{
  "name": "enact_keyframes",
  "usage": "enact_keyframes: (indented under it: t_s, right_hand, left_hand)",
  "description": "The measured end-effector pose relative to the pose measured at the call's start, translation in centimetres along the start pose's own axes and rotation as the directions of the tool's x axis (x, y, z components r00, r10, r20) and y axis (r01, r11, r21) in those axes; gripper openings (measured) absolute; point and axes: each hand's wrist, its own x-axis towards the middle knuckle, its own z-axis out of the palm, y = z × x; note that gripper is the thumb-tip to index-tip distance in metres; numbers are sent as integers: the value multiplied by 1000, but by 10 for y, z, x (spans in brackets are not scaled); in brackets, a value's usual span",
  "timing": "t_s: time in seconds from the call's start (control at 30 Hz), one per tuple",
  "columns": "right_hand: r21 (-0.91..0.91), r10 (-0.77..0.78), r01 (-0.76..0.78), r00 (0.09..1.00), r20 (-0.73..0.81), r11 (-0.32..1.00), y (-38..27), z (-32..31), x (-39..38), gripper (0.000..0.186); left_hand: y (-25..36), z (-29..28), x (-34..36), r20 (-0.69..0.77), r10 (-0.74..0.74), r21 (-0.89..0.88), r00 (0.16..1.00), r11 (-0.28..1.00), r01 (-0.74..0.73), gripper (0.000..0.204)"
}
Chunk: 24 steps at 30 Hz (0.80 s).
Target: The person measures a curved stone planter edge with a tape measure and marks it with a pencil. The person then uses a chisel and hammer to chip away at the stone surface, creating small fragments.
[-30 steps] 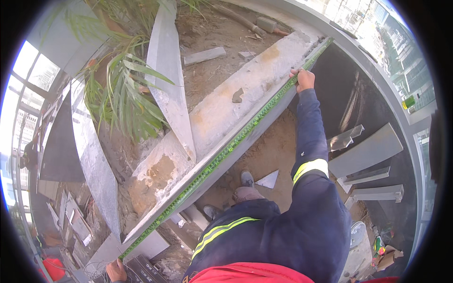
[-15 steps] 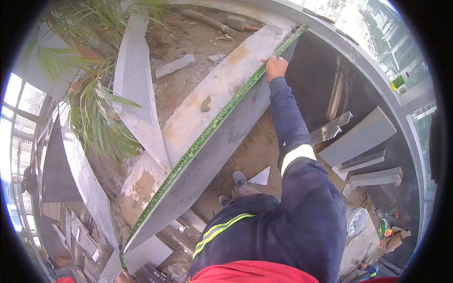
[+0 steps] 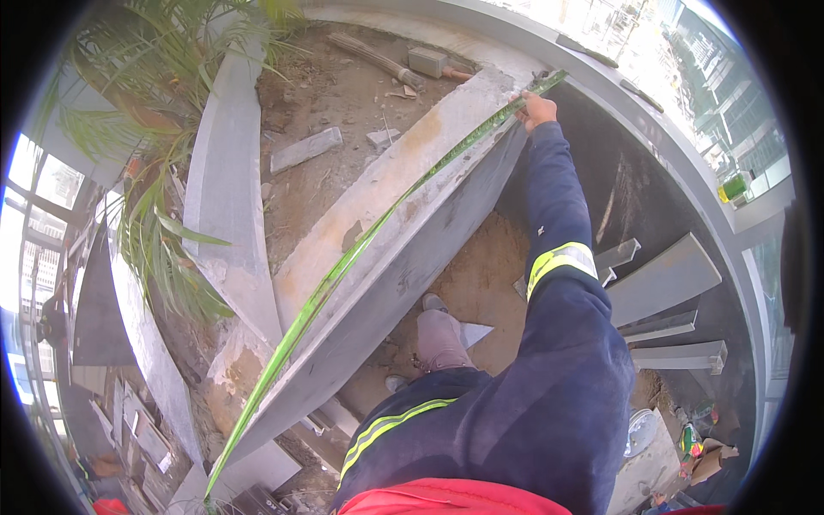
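A long green tape measure strip [image 3: 330, 285] stretches diagonally along the top of a low concrete wall [image 3: 356, 232], from the lower left to the far right corner. My right hand [image 3: 537, 112] is closed on it near its far end, with my arm reaching out. The strip bows and looks blurred between its ends. Below it, a grey slab [image 3: 378, 330] stands against the near side of the wall. At the lower left the strip runs down to the picture's edge. My left hand is not visible there.
A planting bed holds a palm [image 3: 159, 215], a broom [image 3: 378, 60] and a grey block [image 3: 427, 62]. Loose grey slabs [image 3: 665, 279] lean at the right. Near them stands a bucket [image 3: 642, 432]. Cut stone pieces [image 3: 144, 429] lie at the lower left.
My right hand has moved farther out along the wall and slightly right, toward the corner. The tape has gone from lying straight on the edge to bowed. My left hand has left the picture.
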Motion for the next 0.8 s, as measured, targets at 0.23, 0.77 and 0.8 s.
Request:
enact_keyframes:
  t_s: [0.23,0.77,0.8]
  right_hand:
    - [42,-83,92,981,-174,995,-6,-68,203,42]
    - [-966,-415,5,903,-106,258,-71,-65,240,42]
    - [-987,-436,65,900,-5,145,-85,-70,244,42]
  left_hand:
    - [78,-25,29,-76,-173,113,982,977,181,51]
    - [37,-31,2,-212,-351,135,912,914,383,54]
    - [35,-26,-18,-150,-453,142,879,869,473,54]
